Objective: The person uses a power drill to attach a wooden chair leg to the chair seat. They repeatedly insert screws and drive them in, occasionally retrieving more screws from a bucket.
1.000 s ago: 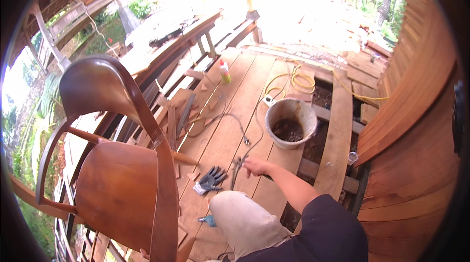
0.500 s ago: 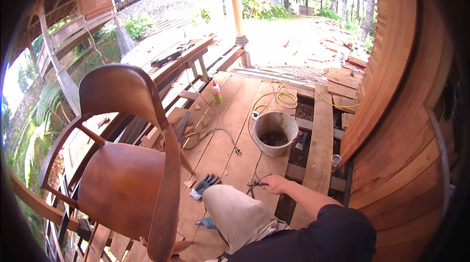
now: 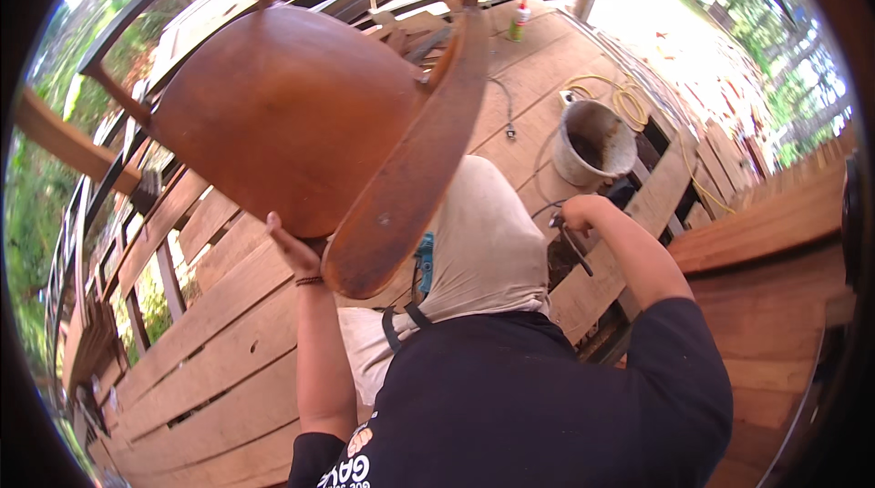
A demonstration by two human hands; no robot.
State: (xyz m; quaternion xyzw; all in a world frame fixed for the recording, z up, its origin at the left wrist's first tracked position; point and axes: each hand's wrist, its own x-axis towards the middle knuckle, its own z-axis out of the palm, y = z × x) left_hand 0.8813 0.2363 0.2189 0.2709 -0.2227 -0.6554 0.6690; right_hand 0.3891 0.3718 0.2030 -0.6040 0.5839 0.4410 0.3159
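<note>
A brown wooden armchair [image 3: 283, 114] stands close before me on the left, its armrest running toward me. My left hand [image 3: 299, 249] grips the near edge of its seat, a finger showing at the rim and the rest hidden beneath. To the right, beyond my knee, my right hand [image 3: 586, 213] is closed round a black cable [image 3: 574, 249], with a loop and a loose length sticking out. Between the chair's armrest and my knee a blue-green power tool [image 3: 424, 262] lies on the boards, partly hidden.
A grey bucket [image 3: 594, 143], dirty inside, stands past my right hand beside gaps in the plank floor [image 3: 219, 356]. A yellow hose [image 3: 629, 98] coils behind it. Further off are a bottle with a red cap [image 3: 519, 21] and a cable plug [image 3: 510, 133]. Curved wood panelling [image 3: 766, 297] borders the right.
My view has tilted down and turned left, bringing my left hand and forearm into sight at the seat. My right hand still holds the black cable, now nearer the bucket.
</note>
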